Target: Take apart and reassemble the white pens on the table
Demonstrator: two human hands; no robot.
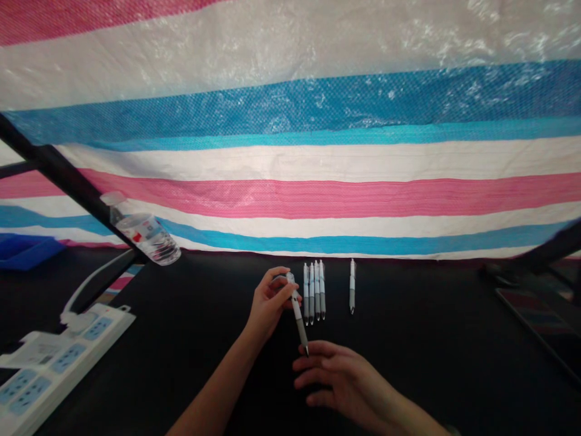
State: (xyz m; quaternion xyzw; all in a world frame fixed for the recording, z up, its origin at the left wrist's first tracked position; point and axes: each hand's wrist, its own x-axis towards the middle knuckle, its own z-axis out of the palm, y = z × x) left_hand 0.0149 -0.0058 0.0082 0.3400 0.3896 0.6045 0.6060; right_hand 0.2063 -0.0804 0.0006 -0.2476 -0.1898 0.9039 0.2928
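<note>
A white-and-grey pen is slanting above a black tabletop, its pointed tip angling down towards the viewer and slightly right. The left hand is pinching its upper end between thumb and fingers. The right hand is waiting palm inward at the tip, fingers spread and loosely curled, gripping nothing; whether its index finger is touching the tip, I cannot tell.

Just right of the left hand, four similar pens are lying side by side, tips nearer the viewer. A fifth pen is lying apart to their right, a strip of tabletop separating it from the group. Their upper ends are sitting near the table's far edge, where a striped plastic sheet is rising like a wall.

Farther left, a clear bottle is leaning near that edge, and a white power strip is bordering the tabletop. At far right, a dark flat device is lying, well apart from the hands.
</note>
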